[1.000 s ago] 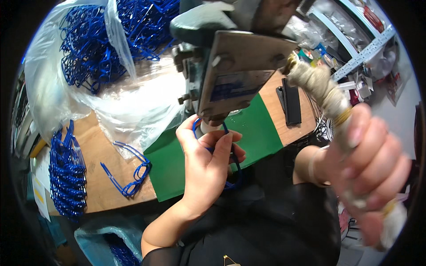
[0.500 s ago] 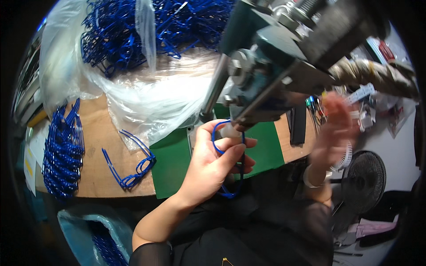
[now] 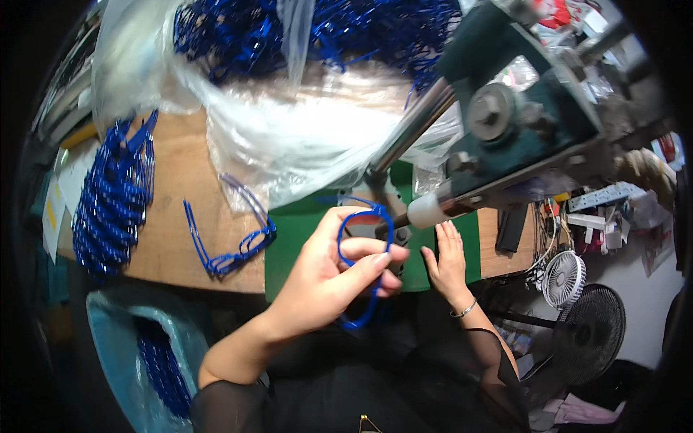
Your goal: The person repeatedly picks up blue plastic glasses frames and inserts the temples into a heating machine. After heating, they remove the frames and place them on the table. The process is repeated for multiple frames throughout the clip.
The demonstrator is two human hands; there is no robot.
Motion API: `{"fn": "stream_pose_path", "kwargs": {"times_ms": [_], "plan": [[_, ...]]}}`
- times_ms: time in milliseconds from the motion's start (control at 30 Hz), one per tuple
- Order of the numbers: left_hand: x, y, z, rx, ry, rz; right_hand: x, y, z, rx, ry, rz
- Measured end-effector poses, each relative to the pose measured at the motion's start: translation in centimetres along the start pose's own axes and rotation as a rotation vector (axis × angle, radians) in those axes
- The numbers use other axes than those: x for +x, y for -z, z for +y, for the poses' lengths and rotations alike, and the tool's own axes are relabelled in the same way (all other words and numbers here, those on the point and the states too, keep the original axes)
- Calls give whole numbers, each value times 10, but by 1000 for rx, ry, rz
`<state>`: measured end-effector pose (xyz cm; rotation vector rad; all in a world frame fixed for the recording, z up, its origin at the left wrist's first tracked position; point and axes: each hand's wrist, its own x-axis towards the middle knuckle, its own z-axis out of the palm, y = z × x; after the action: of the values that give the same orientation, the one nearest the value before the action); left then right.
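Observation:
My left hand (image 3: 317, 278) is closed on a blue eyeglass frame (image 3: 390, 229), with one round rim upright above the fingers and the other hanging below them. Just right of that frame, a white plastic tip (image 3: 427, 211) sits on the dark green hand press (image 3: 530, 79). My right hand (image 3: 449, 263) is open, fingers stretched out, low on the right of the green mat (image 3: 285, 252) under the press; it holds nothing. On the wooden table to the left lies a pair of blue eyeglass frames (image 3: 238, 252).
A stack of blue frames (image 3: 112, 206) lies at the table's left. Behind, a clear plastic bag (image 3: 289, 137) holds a heap of blue frames (image 3: 346, 29). Below left stands a lined blue bin (image 3: 108, 339). A white fan (image 3: 563, 280) and a black fan (image 3: 595, 325) are at right.
My right hand has come down from the right, beside the press, onto the mat. The press's upper part has swung to the right and up in view. My left hand still holds the eyeglass frame.

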<state>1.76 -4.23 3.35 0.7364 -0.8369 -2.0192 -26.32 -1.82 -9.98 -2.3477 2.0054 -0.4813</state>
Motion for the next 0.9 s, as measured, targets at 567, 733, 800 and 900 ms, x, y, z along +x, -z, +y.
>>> {"fn": "stream_pose_path", "kwargs": {"times_ms": [567, 733, 800, 900], "plan": [[-14, 121, -35, 1812, -222, 547, 5, -3, -3, 35, 25, 105], [27, 121, 21, 1632, -603, 396, 2, 0, -8, 20, -47, 76], [81, 143, 57, 1637, -675, 484, 4, 3, -10, 36, -50, 72], [173, 213, 118, 1648, -743, 822, -5, -6, 2, -13, -65, 45]]}}
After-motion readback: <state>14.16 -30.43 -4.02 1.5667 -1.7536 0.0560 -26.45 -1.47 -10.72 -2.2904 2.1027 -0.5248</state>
